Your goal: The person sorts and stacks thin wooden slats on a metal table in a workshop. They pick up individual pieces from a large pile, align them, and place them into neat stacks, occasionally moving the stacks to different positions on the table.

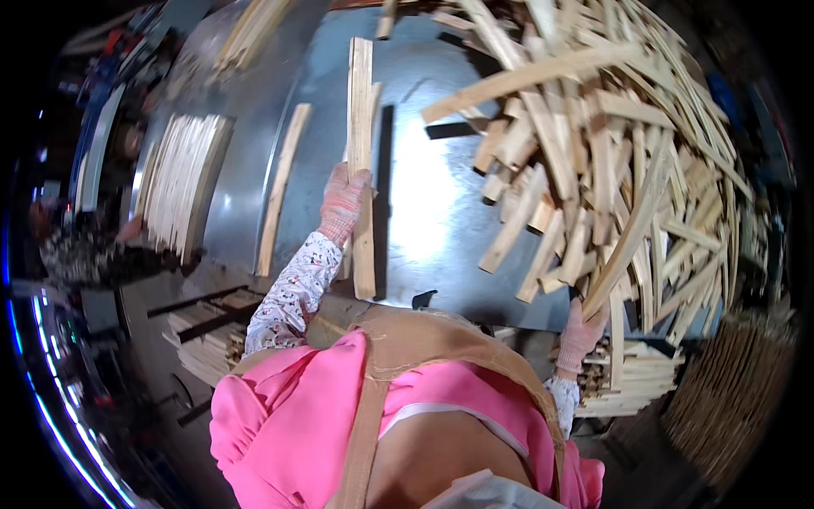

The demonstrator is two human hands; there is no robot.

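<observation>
My left hand (pixel 342 206), in a knit work glove, is closed around a pale wooden strip (pixel 360 110). That strip stands lengthwise above the metal tabletop (pixel 424 229), and the edge of another strip shows just behind it. At the lower right, my right hand (pixel 582 333), gloved too, is closed at the near end of a long curved wooden strip (pixel 634 225). This strip slants up over the big jumbled pile of wooden strips (pixel 602 161). Some of the right fingers are hidden by the wood.
A single strip (pixel 284 191) lies left of my left hand. Further left is a neat row of strips (pixel 185 178); more lie at the far edge (pixel 253 34). Below the table are stacked strips (pixel 208 339) at left and others (pixel 636 382) at right, beside a brown bundle (pixel 721 407).
</observation>
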